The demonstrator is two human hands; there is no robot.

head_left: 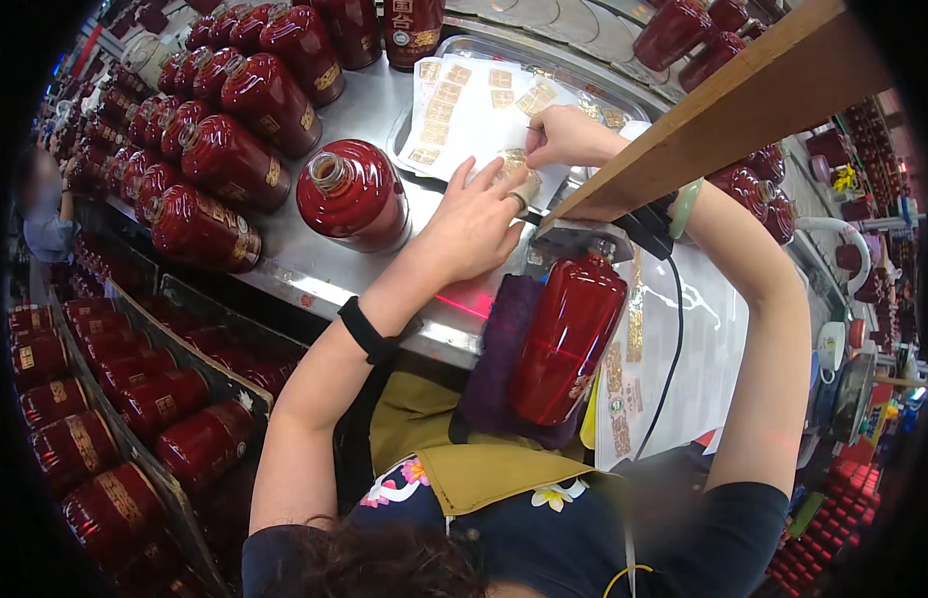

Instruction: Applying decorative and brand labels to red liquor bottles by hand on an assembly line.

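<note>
My left hand (472, 225) lies with its fingers stretched out at the near edge of a white sheet with gold decals (439, 115). Beside its fingertips my right hand (574, 138) is closed in a pinch over the sheet; whatever sits between thumb and finger is too small to make out. A gold decal (514, 164) shows next to both hands. The sheet rests in a shallow metal tray (399, 135). Close to my body, a dark red glossy bottle (571, 334) lies tilted on a purple cloth (492, 344), its neck toward the wooden board. Another red bottle (354, 194) stands uncapped left of my left hand.
A wooden board (713, 100) slants over my right wrist. Rows of red bottles (240, 159) crowd the metal table's left side. Lower left, crates (175, 468) hold more bottles. More decal sheets (703, 369) and a black cable (678, 349) lie at right. A person (50, 224) is at far left.
</note>
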